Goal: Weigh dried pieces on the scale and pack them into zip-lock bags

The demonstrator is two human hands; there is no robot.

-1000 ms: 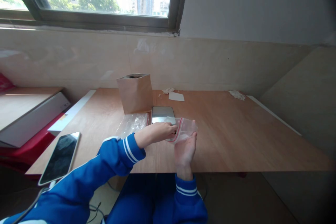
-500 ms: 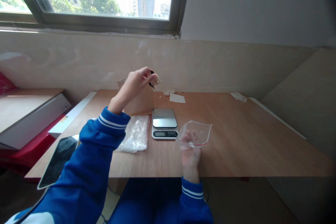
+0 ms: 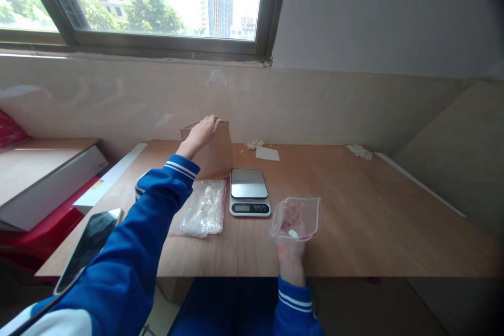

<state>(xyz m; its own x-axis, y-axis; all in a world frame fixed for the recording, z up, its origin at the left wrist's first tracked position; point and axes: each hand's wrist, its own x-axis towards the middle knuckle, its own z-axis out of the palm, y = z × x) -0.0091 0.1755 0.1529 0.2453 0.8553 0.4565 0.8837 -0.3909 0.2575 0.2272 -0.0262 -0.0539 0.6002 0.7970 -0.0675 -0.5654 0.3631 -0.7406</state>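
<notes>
My left hand (image 3: pixel 207 128) is over the top rim of an upright brown paper bag (image 3: pixel 216 155). Its fingertips are hidden at the bag's mouth, so I cannot make out whether they grip anything. A clear zip bag (image 3: pixel 311 215) with a red seal line rests in my right hand (image 3: pixel 291 244), low over the table's front part. The fingers of that hand show curled through the plastic. A small white patch shows near the bag's seal. Between the two hands stands a kitchen scale (image 3: pixel 249 184) with a bare steel plate.
Flat clear plastic bags (image 3: pixel 205 210) lie left of the scale. A phone or tablet (image 3: pixel 92 241) sits at the table's left edge, under my left sleeve. Toward the wall are a white card (image 3: pixel 268 154) and crumpled tissue (image 3: pixel 255 144); more tissue (image 3: pixel 359 152) lies far right.
My left hand has come down from above the paper bag to its rim; the dark and pale thing it held is out of sight. The zip bag has tilted in my right hand.
</notes>
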